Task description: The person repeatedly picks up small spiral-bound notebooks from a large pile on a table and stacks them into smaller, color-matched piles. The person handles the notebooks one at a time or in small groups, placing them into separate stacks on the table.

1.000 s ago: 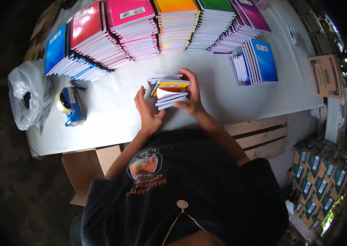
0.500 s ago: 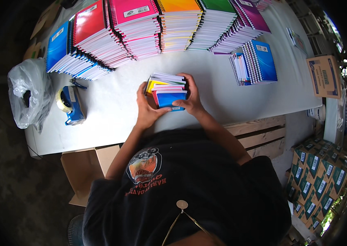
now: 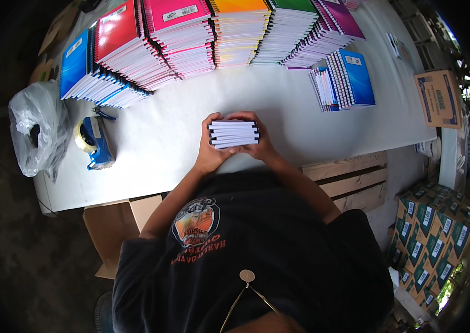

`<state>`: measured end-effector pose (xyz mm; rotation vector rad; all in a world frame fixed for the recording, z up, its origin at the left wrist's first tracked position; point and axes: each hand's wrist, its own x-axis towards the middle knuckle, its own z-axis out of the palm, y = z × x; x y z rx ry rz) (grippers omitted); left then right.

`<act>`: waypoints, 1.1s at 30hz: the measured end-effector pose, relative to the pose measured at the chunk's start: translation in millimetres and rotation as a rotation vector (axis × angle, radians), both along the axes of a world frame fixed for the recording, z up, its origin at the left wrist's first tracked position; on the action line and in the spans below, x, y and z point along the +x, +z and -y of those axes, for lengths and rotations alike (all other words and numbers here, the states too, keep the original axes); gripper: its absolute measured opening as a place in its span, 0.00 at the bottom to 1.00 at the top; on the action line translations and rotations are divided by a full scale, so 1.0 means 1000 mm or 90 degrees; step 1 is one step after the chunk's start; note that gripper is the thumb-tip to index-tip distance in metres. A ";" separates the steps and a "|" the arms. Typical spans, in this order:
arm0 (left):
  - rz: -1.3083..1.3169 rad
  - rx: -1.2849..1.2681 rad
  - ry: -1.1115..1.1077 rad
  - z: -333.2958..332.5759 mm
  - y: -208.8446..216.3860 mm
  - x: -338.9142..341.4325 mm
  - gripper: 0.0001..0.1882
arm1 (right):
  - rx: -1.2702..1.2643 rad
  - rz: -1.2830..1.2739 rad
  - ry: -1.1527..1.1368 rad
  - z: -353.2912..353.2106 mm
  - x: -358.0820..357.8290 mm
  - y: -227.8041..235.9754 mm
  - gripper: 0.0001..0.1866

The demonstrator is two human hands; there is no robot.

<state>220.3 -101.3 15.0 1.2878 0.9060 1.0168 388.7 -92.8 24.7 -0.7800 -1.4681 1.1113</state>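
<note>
Between my two hands a small bundle of spiral notebooks [image 3: 234, 135] stands on edge, its white page edges facing up and black bindings showing at the sides. My left hand [image 3: 210, 150] is wrapped round the bundle's left end. Closed on the right end is my right hand [image 3: 260, 142], with its fingers over the far side and thumb along the near side. The covers are mostly hidden by my hands. Beyond them, tall stacks of spiral notebooks in blue [image 3: 75, 60], red [image 3: 118, 30], pink [image 3: 176, 14], orange, green and purple line the table's far side.
A smaller pile of blue notebooks [image 3: 357, 77] sits at right on the white table [image 3: 162, 144]. At left are a blue tape dispenser [image 3: 99, 145], dark pliers [image 3: 104, 114] and a clear plastic bag [image 3: 40, 130]. Cartons [image 3: 437, 99] stand at right; an open box [image 3: 107, 233] is below.
My hands have squeezed the loose notebooks into an even block and turned it, so page edges now face up instead of the coloured covers. Both hands are closer together.
</note>
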 end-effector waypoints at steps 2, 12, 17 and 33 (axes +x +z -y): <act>-0.044 0.008 0.031 -0.001 -0.004 0.000 0.45 | -0.045 -0.002 -0.032 -0.001 0.000 -0.010 0.39; -0.176 -0.006 -0.027 -0.010 0.010 -0.008 0.36 | -0.085 0.019 -0.082 -0.004 0.007 -0.005 0.31; -0.192 -0.108 -0.149 -0.012 0.083 0.006 0.20 | -0.344 -0.256 0.079 0.003 0.025 0.035 0.30; 0.124 0.359 -0.140 -0.096 0.215 -0.008 0.03 | -0.632 -0.458 0.234 0.006 0.063 0.079 0.39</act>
